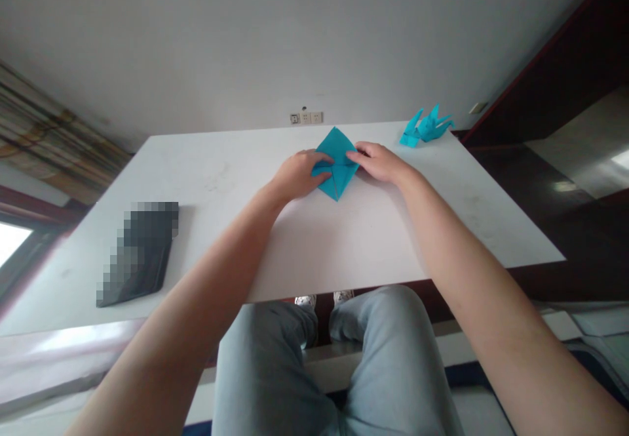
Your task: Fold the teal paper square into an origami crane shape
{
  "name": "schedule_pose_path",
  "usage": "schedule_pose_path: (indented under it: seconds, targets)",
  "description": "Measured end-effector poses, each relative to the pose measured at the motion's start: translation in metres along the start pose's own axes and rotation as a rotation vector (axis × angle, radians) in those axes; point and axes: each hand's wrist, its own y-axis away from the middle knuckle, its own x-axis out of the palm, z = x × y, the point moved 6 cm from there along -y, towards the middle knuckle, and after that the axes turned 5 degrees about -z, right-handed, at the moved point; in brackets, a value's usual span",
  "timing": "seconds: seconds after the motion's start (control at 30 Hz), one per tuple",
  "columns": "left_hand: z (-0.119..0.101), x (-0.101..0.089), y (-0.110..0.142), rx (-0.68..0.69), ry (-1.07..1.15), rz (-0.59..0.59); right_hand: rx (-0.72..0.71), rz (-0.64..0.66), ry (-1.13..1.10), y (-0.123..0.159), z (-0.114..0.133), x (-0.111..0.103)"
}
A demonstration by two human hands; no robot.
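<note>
A blue paper square (336,153), partly folded into a diamond shape, lies flat on the white table (344,239). My left hand (296,175) rests on its left side with fingers curled and pressing on a folded flap. My right hand (379,161) presses the paper's right side, fingertips pinched on the fold near the middle. Both hands hold the paper down on the table.
A finished blue origami crane (426,126) stands at the table's far right corner. A dark flat object (140,256) lies on the table's left side. A wall socket (305,118) sits behind the table. My knees show below the table's near edge.
</note>
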Motion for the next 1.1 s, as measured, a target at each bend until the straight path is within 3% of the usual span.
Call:
schedule_pose_path:
  seconds: [0.17,0.37,0.57,0.8,1.1]
  targets:
    - [0.002,0.001,0.0,-0.028,-0.007,0.015,0.123,-0.008,-0.186,-0.003,-0.012,-0.005]
    - [-0.001,-0.001,0.003,0.009,0.013,0.013,0.02,0.034,-0.017,0.0,-0.003,-0.008]
    - [-0.003,0.0,0.004,0.023,0.013,0.047,0.085,0.053,-0.057,0.0,-0.007,-0.005]
    - [-0.001,0.004,0.002,0.032,0.05,0.051,0.027,0.051,-0.065,0.0,-0.008,-0.003]
    - [-0.005,0.004,0.005,0.01,0.019,0.073,0.086,0.07,-0.22,-0.005,-0.022,0.006]
